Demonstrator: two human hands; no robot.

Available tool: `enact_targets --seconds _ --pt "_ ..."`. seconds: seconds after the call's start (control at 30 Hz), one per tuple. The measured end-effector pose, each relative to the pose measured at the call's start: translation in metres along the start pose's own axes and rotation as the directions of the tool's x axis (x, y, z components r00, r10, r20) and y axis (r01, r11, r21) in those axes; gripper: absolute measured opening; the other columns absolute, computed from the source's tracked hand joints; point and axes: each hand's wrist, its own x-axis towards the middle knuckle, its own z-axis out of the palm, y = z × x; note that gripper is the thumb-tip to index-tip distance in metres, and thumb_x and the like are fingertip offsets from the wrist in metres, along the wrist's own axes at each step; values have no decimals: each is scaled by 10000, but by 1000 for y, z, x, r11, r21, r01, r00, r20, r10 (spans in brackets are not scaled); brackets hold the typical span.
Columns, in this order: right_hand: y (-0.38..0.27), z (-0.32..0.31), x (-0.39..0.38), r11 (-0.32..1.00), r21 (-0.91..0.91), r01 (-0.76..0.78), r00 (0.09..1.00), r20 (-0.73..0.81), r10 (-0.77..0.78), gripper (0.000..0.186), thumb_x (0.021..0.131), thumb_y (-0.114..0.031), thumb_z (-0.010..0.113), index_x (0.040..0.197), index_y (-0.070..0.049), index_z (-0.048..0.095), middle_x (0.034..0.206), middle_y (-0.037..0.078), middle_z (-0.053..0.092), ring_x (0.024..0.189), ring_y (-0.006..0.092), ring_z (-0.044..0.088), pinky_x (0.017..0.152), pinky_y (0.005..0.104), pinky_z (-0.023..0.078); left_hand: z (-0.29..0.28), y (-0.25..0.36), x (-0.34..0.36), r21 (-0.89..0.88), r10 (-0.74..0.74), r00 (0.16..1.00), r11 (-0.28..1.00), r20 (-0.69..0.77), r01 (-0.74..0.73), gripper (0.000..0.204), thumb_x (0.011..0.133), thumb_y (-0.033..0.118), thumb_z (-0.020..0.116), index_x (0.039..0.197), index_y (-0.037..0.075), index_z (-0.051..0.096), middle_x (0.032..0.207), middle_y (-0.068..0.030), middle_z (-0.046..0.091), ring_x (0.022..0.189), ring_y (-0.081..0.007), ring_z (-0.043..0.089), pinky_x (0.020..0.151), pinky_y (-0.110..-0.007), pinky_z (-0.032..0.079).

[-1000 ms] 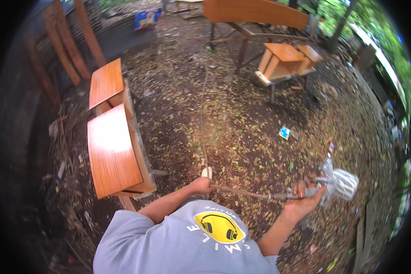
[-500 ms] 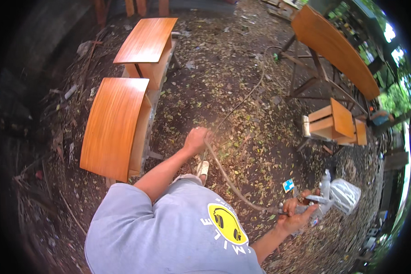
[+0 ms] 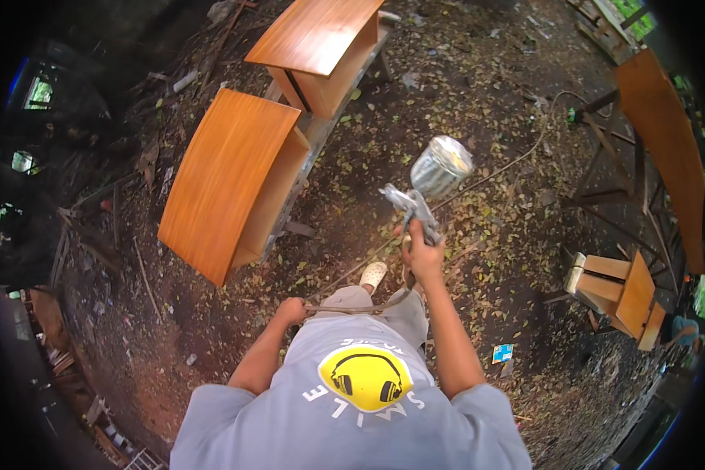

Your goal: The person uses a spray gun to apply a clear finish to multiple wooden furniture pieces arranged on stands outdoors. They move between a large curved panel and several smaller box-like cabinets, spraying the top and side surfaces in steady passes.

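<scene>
My right hand (image 3: 424, 254) is closed around the handle of a silver spray gun (image 3: 412, 205). A shiny metal cup (image 3: 442, 166) is attached to the gun, held out in front of my body. A thin hose (image 3: 348, 309) crosses my waist from the gun's side to my left hand (image 3: 291, 311), whose fingers are wrapped round it. To the left of the gun, apart from it, stands an orange-brown wooden cabinet (image 3: 227, 172) with a curved top and an open side. Behind it is a similar wooden cabinet (image 3: 317, 35).
Both cabinets rest on a plank support (image 3: 309, 168). At right, a long curved wooden panel (image 3: 666, 149) lies on a trestle (image 3: 607, 145). Smaller wooden pieces (image 3: 634, 298) stand nearer. A blue packet (image 3: 503, 353) lies on the leaf-strewn ground (image 3: 462, 251), where the hose trails away.
My right hand has swung the spray gun from the lower right to the middle, ahead of me. My left hand has drawn back toward my waist with the hose. The view has turned.
</scene>
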Motion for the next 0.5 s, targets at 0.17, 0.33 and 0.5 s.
enact_targets --seconds 0.17,0.33,0.5 --pt "37 55 93 953 176 -246 961 169 217 436 1040 -380 533 851 -17 684 577 16 556 365 77 399 367 269 287 35 12 -62 -124 -280 960 953 -10 277 288 788 229 646 977 34 741 971 -269 697 949 -414 681 864 -498 539" --pt "79 80 151 896 240 -372 895 347 279 436 1028 -399 550 835 -16 625 600 49 560 367 108 422 361 288 318 64 74 -107 -277 -439 898 859 37 431 330 849 301 647 999 18 725 938 -288 685 928 -443 671 838 -511 532" --pt "114 99 185 885 177 -430 893 229 388 447 972 -417 648 823 -6 561 611 69 560 361 141 447 345 322 327 81 118 -110 -372 -466 881 807 79 460 468 920 467 638 996 10 707 883 -302 677 901 -459 668 794 -506 525"
